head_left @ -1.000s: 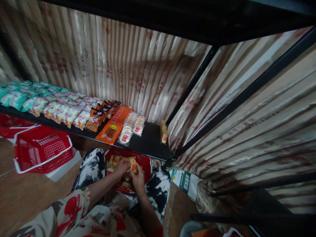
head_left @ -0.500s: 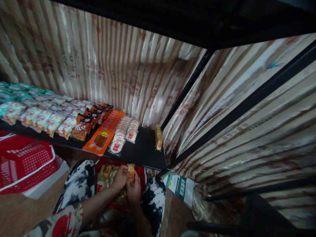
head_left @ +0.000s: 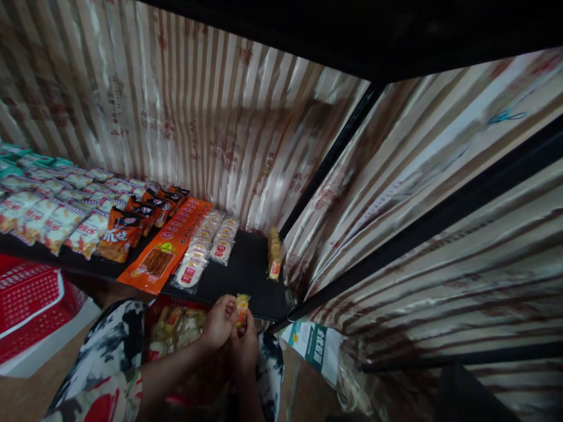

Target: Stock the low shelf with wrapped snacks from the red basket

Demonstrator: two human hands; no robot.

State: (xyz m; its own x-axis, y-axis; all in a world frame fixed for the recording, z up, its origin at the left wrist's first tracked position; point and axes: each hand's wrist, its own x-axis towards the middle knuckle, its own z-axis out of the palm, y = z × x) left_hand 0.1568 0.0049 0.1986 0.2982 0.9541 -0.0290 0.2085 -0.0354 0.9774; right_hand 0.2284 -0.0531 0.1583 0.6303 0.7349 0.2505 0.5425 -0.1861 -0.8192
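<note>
Between my two hands is a small yellow wrapped snack (head_left: 241, 310) with a red and orange label, held upright at the shelf's front edge. My left hand (head_left: 221, 321) pinches it from the left, fingers closed. Around its lower right side, the fingers of my right hand (head_left: 245, 341) are closed too. Below my hands, a red basket (head_left: 169, 300) between my knees holds several similar yellow packs and white ones. On the black shelf (head_left: 237, 275), a row of yellow snacks (head_left: 274, 255) stands at the right end. Two rows of round white wrapped snacks (head_left: 190, 273) lie left of it.
An orange snack bag (head_left: 160, 255) lies flat beside several orange-black bags (head_left: 116, 237) and white bags (head_left: 74, 225). A red basket (head_left: 30, 305) stands at the left on the floor. Black frame bars (head_left: 334, 158) cross a striped curtain; a green-white bag (head_left: 314, 349) lies below.
My hands have lifted the yellow snack slightly toward the shelf, from over the basket to its front edge. The camera view has shifted right, closer to the shelf.
</note>
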